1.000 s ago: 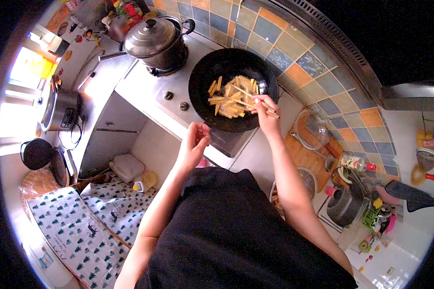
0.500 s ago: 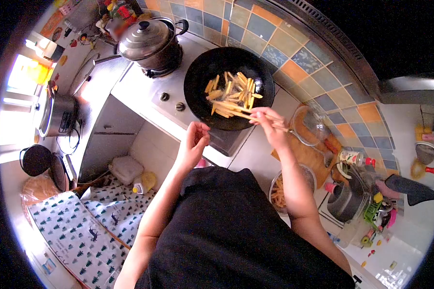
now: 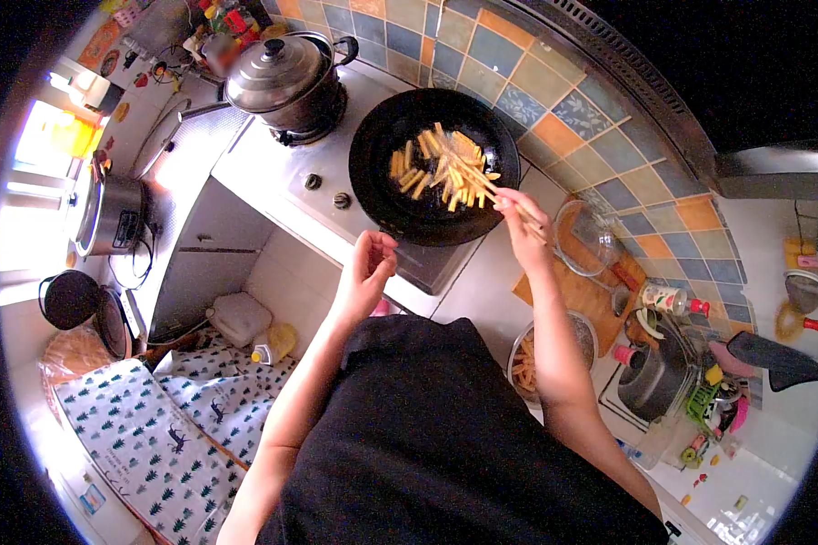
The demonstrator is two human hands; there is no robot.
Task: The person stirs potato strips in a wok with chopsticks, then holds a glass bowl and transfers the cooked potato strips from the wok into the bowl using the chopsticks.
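Observation:
A black wok [image 3: 382, 204] sits on the stove and holds many pale yellow strips [image 3: 459, 182] in bubbling liquid. My right hand [image 3: 525, 222], at the wok's right rim, grips wooden chopsticks [image 3: 483, 182] whose tips reach in among the strips. Near the stove's front edge, below and left of the wok, hovers my left hand [image 3: 370, 266]. Its fingers are curled in, and whether anything small lies inside them is hidden.
A lidded steel pot [image 3: 286, 86] stands on the back left burner. To the right are a wooden board [image 3: 573, 295], a glass bowl [image 3: 586, 238], a bowl of more strips [image 3: 527, 368] and a sink [image 3: 650, 386]. A cooker [image 3: 116, 213] stands left.
My right hand and the chopsticks have shifted around the wok's right side, and the strips in it have been spread and regrouped. My left hand has stayed in place.

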